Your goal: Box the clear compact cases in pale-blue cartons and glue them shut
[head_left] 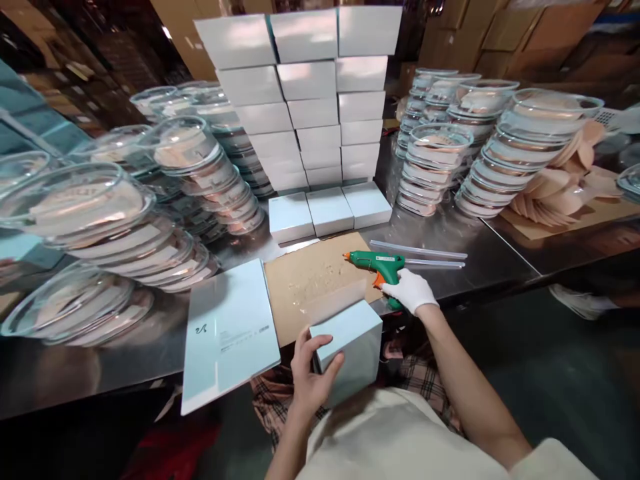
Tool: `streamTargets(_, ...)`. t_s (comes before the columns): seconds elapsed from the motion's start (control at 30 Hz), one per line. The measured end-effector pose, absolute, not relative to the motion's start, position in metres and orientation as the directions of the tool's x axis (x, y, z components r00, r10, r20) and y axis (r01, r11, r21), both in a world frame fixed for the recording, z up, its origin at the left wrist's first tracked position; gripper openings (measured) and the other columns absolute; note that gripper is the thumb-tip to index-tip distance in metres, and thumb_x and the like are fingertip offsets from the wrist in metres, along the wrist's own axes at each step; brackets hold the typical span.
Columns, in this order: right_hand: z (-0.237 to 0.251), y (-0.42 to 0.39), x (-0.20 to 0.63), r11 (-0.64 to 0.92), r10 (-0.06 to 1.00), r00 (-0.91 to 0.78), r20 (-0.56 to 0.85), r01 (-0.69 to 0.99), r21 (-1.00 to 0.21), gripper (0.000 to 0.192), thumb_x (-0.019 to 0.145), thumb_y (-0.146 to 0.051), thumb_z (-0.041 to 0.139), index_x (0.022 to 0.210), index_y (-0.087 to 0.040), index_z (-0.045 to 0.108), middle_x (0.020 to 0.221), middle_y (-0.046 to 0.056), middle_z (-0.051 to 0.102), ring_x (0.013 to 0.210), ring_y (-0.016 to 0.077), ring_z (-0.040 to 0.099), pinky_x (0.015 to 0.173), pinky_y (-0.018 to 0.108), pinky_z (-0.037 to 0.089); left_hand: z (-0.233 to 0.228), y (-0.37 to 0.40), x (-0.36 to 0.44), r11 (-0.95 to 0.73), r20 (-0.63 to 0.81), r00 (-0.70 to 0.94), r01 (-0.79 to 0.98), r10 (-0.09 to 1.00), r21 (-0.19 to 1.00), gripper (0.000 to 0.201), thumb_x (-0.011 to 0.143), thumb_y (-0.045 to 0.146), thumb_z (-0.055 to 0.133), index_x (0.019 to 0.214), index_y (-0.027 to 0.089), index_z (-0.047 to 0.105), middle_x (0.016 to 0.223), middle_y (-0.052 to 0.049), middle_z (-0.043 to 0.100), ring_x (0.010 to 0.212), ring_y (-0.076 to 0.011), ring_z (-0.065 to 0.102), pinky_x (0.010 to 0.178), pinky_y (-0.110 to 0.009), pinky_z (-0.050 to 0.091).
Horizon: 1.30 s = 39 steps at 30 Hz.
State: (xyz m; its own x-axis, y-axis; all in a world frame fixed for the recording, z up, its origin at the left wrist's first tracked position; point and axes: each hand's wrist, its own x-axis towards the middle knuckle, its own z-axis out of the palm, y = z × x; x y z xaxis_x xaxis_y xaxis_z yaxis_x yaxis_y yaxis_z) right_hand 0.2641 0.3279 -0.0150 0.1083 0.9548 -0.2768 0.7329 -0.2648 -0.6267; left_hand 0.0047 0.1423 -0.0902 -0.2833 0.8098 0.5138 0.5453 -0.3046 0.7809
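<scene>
Left hand [311, 373] grips box [350, 347]; gloved right hand [411, 291] hides glue gun [377, 264] grip

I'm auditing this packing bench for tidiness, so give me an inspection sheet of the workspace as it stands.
Surface: steel table, with a glue-spotted cardboard sheet on it.
Job's things: pale blue box; green glue gun; flat box blanks overhanging the edge.
Clutter: clear glue sticks; stacks of lidded clear containers on both sides; wall of finished boxes; loose beige pads.
Grippers: left hand bare, gripping the box; right hand gloved, on the gun's handle.
Cables: nothing seen.
Surroundings: cartons behind.
</scene>
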Motion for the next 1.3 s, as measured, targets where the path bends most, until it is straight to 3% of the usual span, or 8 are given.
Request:
streamTargets(0.13,-0.009,0.337,0.269,-0.287,0.942,0.003,-0.336,0.529,-0.799,0.032,0.068,-0.045,0.077,0.059,-0.02,0.061,0.056,0.004,0.065,0.06,0.0203,0.066,0.054,0.026,0.046,-0.094,0.149,0.011,-0.263,0.46,-0.349,0.484,0.817,0.834,0.028,0.087,0.048,0.079,0.102,0.024,0.075,0.109,-0.01,0.075,0.128,-0.0323,0.064,0.106,-0.045,0.052)
streamTargets(0.23,0.0,0.32,0.271,-0.272,0.957,0.017,-0.289,0.395,-0.878,0.036,0.071,-0.055,0.069,0.074,-0.021,0.059,0.061,0.003,0.067,0.055,0.0174,0.062,0.051,0.027,0.049,-0.094,0.153,0.016,-0.181,0.364,-0.437,0.405,0.822,0.896,0.033,0.087,0.052,0.078,0.103,0.024,0.075,0.116,-0.011,0.074,0.131,-0.0338,0.062,0.104,-0.045,0.052)
streamTargets(0.33,0.015,0.29,0.266,-0.122,0.987,0.12,-0.104,0.153,-0.981,0.047,0.068,-0.058,0.076,0.093,-0.023,0.057,0.074,0.001,0.071,0.059,0.0161,0.065,0.054,0.026,0.052,-0.085,0.157,0.021,-0.143,0.306,-0.457,0.357,0.835,0.923,0.034,0.086,0.053,0.078,0.104,0.024,0.074,0.118,-0.011,0.074,0.129,-0.0332,0.063,0.103,-0.044,0.052)
streamTargets(0.43,0.028,0.256,0.26,-0.032,0.999,0.005,-0.033,-0.029,-0.999,0.043,0.074,-0.053,0.08,0.096,-0.022,0.062,0.069,-0.001,0.069,0.054,0.0146,0.059,0.052,0.027,0.05,-0.068,0.163,0.028,-0.168,0.333,-0.438,0.373,0.835,0.913,0.033,0.087,0.052,0.077,0.103,0.023,0.074,0.114,-0.01,0.074,0.127,-0.0322,0.064,0.103,-0.044,0.052)
streamTargets(0.57,0.029,0.215,0.258,-0.053,0.987,-0.142,-0.073,0.142,-0.988,0.031,0.086,-0.048,0.072,0.106,-0.023,0.071,0.068,0.001,0.069,0.052,0.0169,0.058,0.051,0.03,0.053,-0.055,0.168,0.04,-0.213,0.416,-0.412,0.454,0.811,0.865,0.027,0.089,0.047,0.076,0.103,0.024,0.074,0.107,-0.009,0.076,0.125,-0.0317,0.065,0.101,-0.044,0.054)
streamTargets(0.83,0.014,0.195,0.238,0.223,0.92,-0.386,0.065,0.381,-0.897,0.024,0.078,-0.047,0.075,0.075,-0.025,0.065,0.07,0.004,0.069,0.061,0.0211,0.066,0.059,0.032,0.059,-0.051,0.168,0.051,-0.296,0.51,-0.388,0.491,0.768,0.82,0.022,0.09,0.039,0.077,0.103,0.023,0.072,0.106,-0.008,0.076,0.123,-0.0317,0.066,0.104,-0.047,0.054)
streamTargets(1.1,0.003,0.203,0.241,0.244,0.932,-0.35,0.093,0.417,-0.876,0.015,0.08,-0.043,0.075,0.079,-0.03,0.067,0.074,0.006,0.069,0.077,0.0301,0.071,0.074,0.042,0.061,-0.053,0.161,0.05,-0.296,0.526,-0.374,0.521,0.764,0.8,0.024,0.089,0.038,0.079,0.106,0.023,0.073,0.107,-0.009,0.075,0.124,-0.0311,0.065,0.101,-0.042,0.054)
streamTargets(1.3,-0.007,0.207,0.266,0.136,0.987,-0.128,0.094,0.376,-0.916,0.023,0.075,-0.044,0.079,0.072,-0.026,0.066,0.066,0.006,0.07,0.059,0.026,0.067,0.056,0.04,0.058,-0.057,0.156,0.046,-0.24,0.492,-0.416,0.525,0.764,0.816,0.027,0.088,0.045,0.078,0.104,0.023,0.075,0.11,-0.01,0.075,0.124,-0.0322,0.066,0.099,-0.043,0.055)
